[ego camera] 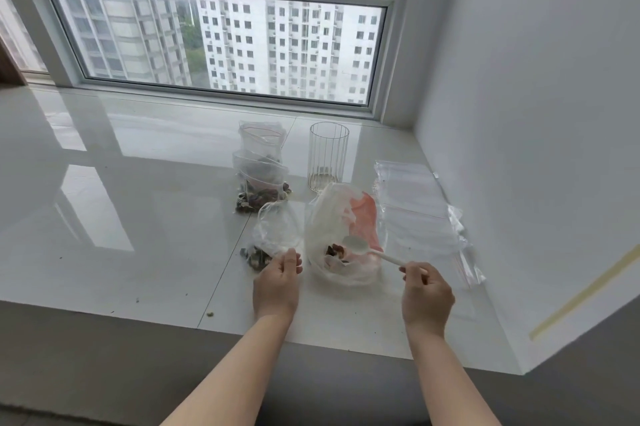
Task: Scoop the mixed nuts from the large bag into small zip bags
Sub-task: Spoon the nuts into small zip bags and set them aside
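The left hand holds a small zip bag open, fingers pinching its rim. The right hand's fingers pinch a white spoon, its bowl in the large bag between both hands, over the nuts. Filled bags lie beyond the left fingers on the counter.

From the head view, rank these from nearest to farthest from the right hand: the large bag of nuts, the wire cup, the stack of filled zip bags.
From the right hand, which holds the spoon:
1. large bag, just ahead to its left.
2. wire cup, behind that bag.
3. filled zip bags, farther left; nearly level with the cup.
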